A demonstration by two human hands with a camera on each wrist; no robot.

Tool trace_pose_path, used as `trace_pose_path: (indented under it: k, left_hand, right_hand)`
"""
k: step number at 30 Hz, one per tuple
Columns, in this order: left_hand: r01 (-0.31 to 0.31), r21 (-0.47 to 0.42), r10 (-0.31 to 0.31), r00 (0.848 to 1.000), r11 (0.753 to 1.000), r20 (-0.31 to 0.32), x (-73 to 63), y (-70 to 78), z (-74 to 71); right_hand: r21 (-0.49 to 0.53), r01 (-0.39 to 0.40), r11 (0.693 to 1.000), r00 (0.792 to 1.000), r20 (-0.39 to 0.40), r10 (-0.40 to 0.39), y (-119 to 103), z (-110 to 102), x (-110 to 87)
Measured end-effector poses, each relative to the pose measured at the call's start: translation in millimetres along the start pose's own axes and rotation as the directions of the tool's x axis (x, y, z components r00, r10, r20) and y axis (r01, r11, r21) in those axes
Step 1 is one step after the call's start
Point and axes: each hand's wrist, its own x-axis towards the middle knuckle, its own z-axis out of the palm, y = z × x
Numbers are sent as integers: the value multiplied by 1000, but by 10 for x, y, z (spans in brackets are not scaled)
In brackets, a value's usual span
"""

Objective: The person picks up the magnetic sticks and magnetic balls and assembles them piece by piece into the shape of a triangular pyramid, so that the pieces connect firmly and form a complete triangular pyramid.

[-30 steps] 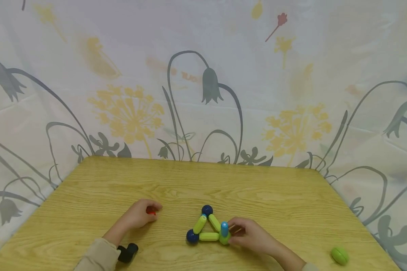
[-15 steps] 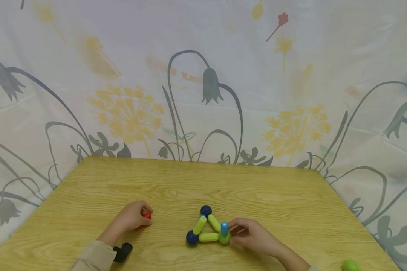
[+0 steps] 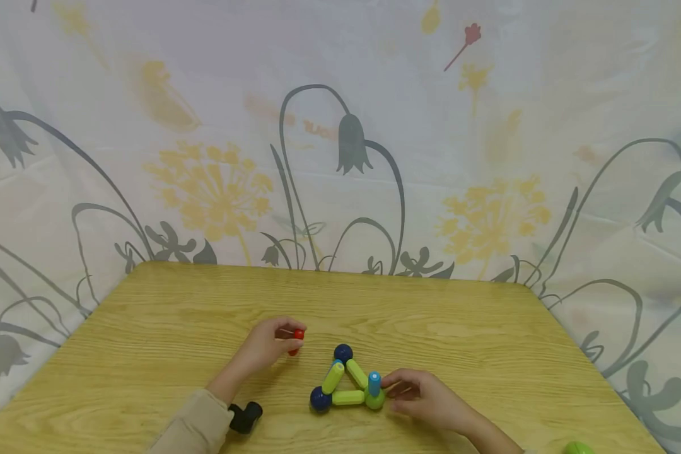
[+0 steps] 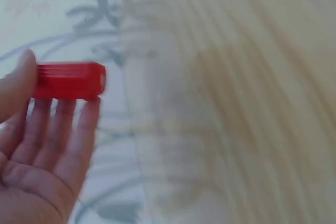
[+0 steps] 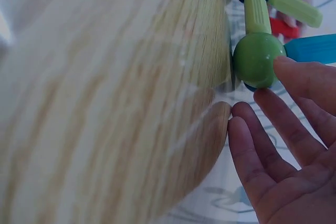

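My left hand (image 3: 269, 343) pinches a red ridged rod (image 4: 68, 80) between thumb and fingertips, above the table left of the built figure. That figure is a triangle of pale green rods (image 3: 349, 398) joined by two dark blue balls (image 3: 320, 399) and a green ball (image 3: 374, 398). A blue rod (image 3: 374, 383) stands upright on the green ball, and another pale green rod (image 3: 333, 378) rises from the near blue ball. My right hand (image 3: 425, 397) rests beside the green ball, fingers loosely bent; in the right wrist view its thumb overlaps the ball, but contact is unclear.
The wooden table (image 3: 442, 328) reaches back to a flower-printed curtain (image 3: 340, 208). A black device (image 3: 246, 417) sits at the left wrist. At the bottom right edge a light green rounded object (image 3: 577, 448) is partly cut off.
My left hand first drew back slightly to the left, then moved right and forward toward the figure with the red rod. The right hand barely moved; the light green object dropped lower in view.
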Motion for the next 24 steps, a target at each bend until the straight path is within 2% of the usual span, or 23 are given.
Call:
trace_pose_path:
  k: [3,6,13,19,24]
  left_hand:
    - [-66,-76,71,996,995,62,89,102,121]
    - [-109,-107,121,986,988,116,169,183,223]
    - [-165,-86,179,965,982,190,284,258,405]
    - [-148,-125,177,946,981,271,302,273,482]
    - [-148,-132,182,939,980,293,301,280,484]
  right_hand:
    - [10,-1,1000,1000,2,1,0,4,3]
    - [16,-2,1000,1000,3,2,-1,6,9]
    - [19,4,1000,1000,5,-4,-4,3,12]
    - [12,0,1000,1000,6,0,-3,-1,16]
    - [0,5,1000,1000,1,-5,-1,-10,8]
